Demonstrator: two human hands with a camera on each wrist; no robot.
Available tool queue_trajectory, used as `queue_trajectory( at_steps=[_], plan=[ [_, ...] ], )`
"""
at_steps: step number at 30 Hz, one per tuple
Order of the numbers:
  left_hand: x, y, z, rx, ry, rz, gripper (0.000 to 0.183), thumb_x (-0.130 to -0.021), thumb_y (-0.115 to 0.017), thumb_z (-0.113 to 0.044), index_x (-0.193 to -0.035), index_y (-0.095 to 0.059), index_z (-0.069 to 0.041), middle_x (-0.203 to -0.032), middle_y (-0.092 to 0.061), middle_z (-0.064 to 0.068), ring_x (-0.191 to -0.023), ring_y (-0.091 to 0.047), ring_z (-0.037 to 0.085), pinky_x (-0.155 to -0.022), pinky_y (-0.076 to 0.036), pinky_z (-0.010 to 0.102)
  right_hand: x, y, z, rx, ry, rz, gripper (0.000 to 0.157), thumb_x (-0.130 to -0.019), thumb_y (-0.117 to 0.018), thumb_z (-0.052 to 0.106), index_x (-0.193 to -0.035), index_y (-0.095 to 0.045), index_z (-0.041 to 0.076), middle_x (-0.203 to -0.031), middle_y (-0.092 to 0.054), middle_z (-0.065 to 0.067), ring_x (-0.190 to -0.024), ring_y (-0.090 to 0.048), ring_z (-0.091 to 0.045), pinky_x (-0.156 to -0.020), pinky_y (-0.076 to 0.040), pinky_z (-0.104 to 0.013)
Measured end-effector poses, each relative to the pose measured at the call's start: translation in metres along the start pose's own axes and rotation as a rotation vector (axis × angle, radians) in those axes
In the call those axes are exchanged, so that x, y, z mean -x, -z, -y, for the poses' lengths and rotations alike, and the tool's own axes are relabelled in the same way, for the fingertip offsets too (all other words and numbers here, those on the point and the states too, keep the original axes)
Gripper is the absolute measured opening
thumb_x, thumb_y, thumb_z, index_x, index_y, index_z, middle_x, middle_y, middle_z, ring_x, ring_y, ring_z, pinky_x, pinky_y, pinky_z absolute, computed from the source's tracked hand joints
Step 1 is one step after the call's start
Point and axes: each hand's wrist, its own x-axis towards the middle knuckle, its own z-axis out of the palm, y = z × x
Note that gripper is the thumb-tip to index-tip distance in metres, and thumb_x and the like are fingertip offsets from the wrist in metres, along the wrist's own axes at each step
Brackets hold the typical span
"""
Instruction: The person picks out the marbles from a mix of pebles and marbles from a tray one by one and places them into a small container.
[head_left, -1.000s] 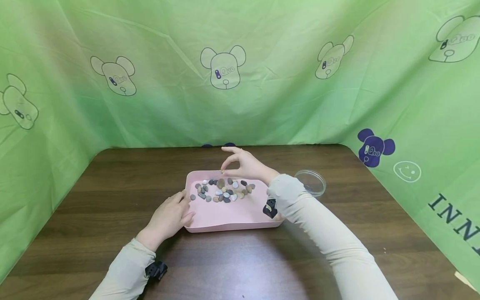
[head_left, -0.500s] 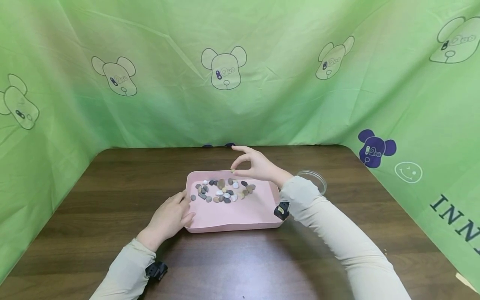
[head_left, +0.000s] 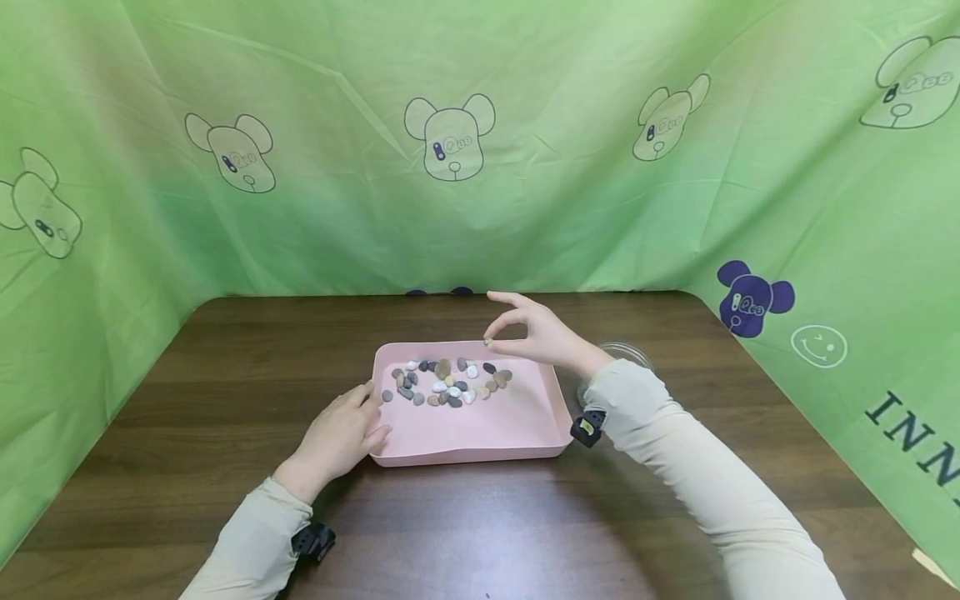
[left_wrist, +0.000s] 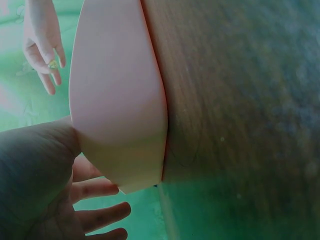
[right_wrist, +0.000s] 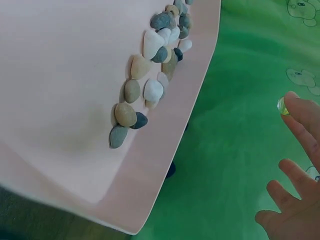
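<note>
Near the tray's back right, my right hand (head_left: 543, 333) is raised, thumb and forefinger pinching a small clear yellow-green glass marble (right_wrist: 282, 106). Its other fingers are spread. On the left, my left hand (head_left: 341, 433) holds the side of the pink tray (head_left: 480, 456), thumb over the rim and fingers along the outer wall. In the left wrist view the thumb's end is hidden behind the tray wall. Several grey, white and tan pebbles (right_wrist: 132, 91) lie in the back half of the tray, a few clustered like a flower (head_left: 454, 392) in the middle.
A round clear dish (head_left: 626, 354) sits on the brown wooden table (head_left: 262, 350) right of the tray, partly hidden by the right wrist and sleeve. Green cloth (head_left: 450, 233) printed with bear heads hangs behind the table and on both sides.
My right hand has moved right over the back of the tray with the marble, its sleeve now covering more of the clear dish. The left hand, tray and pebbles stay put.
</note>
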Motion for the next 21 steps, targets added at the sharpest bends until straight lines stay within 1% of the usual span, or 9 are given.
queue_trajectory(
  at_steps=[7, 17, 21],
  plan=[
    [0.0, -0.001, 0.0, -0.004, -0.006, -0.011, 0.04, -0.082, -0.066, -0.02, -0.112, -0.061, 0.005, -0.126, -0.055, 0.026, -0.11, -0.058, 0.039, -0.097, -0.045, 0.046, 0.01, 0.007, -0.002, -0.004, -0.016, -0.016, 0.008, -0.08, -0.072, 0.018, -0.088, -0.072, 0.017, -0.147, -0.039, -0.014, -0.135, -0.037, -0.036, -0.109, -0.031, -0.053],
    [0.001, -0.001, 0.0, -0.007, -0.005, -0.012, 0.04, -0.082, -0.065, -0.02, -0.112, -0.061, 0.005, -0.125, -0.056, 0.026, -0.109, -0.058, 0.04, -0.096, -0.045, 0.047, 0.023, 0.012, -0.006, 0.021, -0.032, -0.035, 0.008, -0.081, -0.072, 0.019, -0.088, -0.073, 0.017, -0.146, -0.039, -0.013, -0.134, -0.038, -0.036, -0.108, -0.033, -0.052],
    [0.001, -0.002, 0.0, -0.006, -0.005, -0.013, 0.04, -0.082, -0.065, -0.02, -0.113, -0.061, 0.005, -0.125, -0.056, 0.026, -0.109, -0.058, 0.04, -0.096, -0.046, 0.047, 0.026, 0.014, -0.007, 0.025, -0.022, -0.043, 0.008, -0.081, -0.071, 0.019, -0.088, -0.073, 0.016, -0.146, -0.04, -0.014, -0.134, -0.039, -0.036, -0.107, -0.034, -0.053]
  ],
)
